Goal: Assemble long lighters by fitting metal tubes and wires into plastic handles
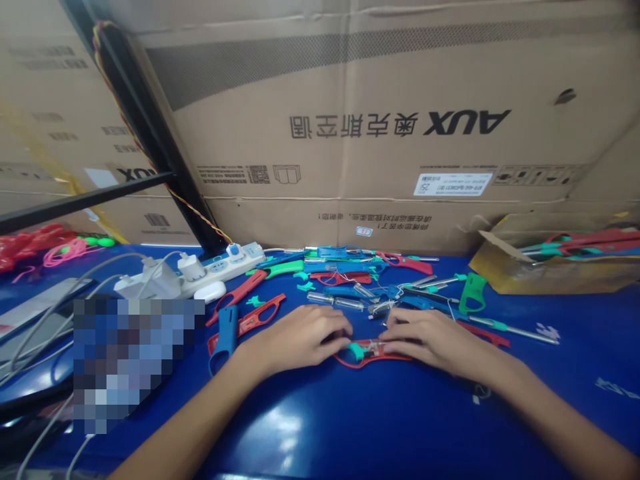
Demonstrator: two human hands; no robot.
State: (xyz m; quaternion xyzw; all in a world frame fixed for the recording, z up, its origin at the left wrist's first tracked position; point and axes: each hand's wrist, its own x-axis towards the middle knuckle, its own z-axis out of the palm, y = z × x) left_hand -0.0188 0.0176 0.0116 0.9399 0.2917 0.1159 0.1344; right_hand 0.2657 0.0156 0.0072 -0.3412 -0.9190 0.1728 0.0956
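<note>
Both my hands rest on the blue table (380, 420) over one red plastic lighter shell (373, 353) with a green trigger piece and a clear tube in it. My left hand (300, 337) has its fingers curled and pressed on the shell's left end. My right hand (425, 337) pinches its right end, fingers bent down onto it. Just beyond my hands lies a scatter of several red, blue and green shell halves (350, 277) and clear tubes.
A white power strip (220, 267) with plugged chargers and grey cables sits at the left. A blurred patch covers something at the left front. An open carton (555, 267) of long lighters stands at the right. Big cardboard boxes (380, 120) wall the back.
</note>
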